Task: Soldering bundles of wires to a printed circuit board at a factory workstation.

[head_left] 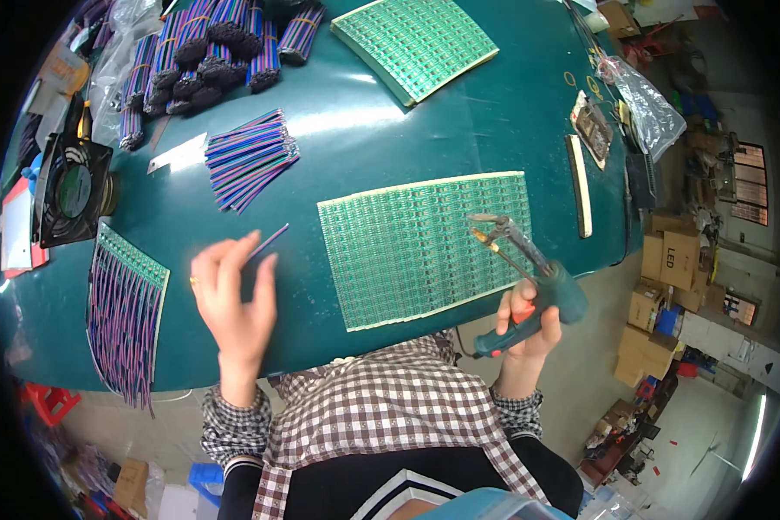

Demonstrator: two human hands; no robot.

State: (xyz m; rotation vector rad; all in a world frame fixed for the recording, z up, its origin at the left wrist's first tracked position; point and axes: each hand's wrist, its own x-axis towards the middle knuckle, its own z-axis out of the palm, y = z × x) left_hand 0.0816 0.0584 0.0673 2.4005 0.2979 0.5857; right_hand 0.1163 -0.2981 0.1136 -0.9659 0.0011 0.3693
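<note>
We take the green panel (420,251) lying flat on the teal table (364,130) as our landmark. Our right hand (524,325) is at its lower right corner, just off the table edge, clenched around the teal handle of a soldering iron (529,277). The iron's tip points up and left and sits over the panel's right part; we cannot tell whether it touches the surface.

Our left hand (234,299) is left of the panel, palm down over the table, fingers spread. It pinches one thin wire (267,243) between the fingertips, and the wire's far end slants up and right toward the panel without reaching it.

Up and left of the panel lies a loose fan of cut wires (250,160), striped purple, blue and green. Farther up in the same direction, bundles (208,52) of the same wire stand packed together at the table's far edge. Straight above the panel, well apart from it, rests a second panel (414,43).

Far left of the panel, past our left hand, a strip (128,299) with wires already attached hangs over the near table edge. Beyond that, a black fan (74,191) sits at the table's left rim. Right of the panel, a narrow pale bar (579,186) lies lengthwise.
</note>
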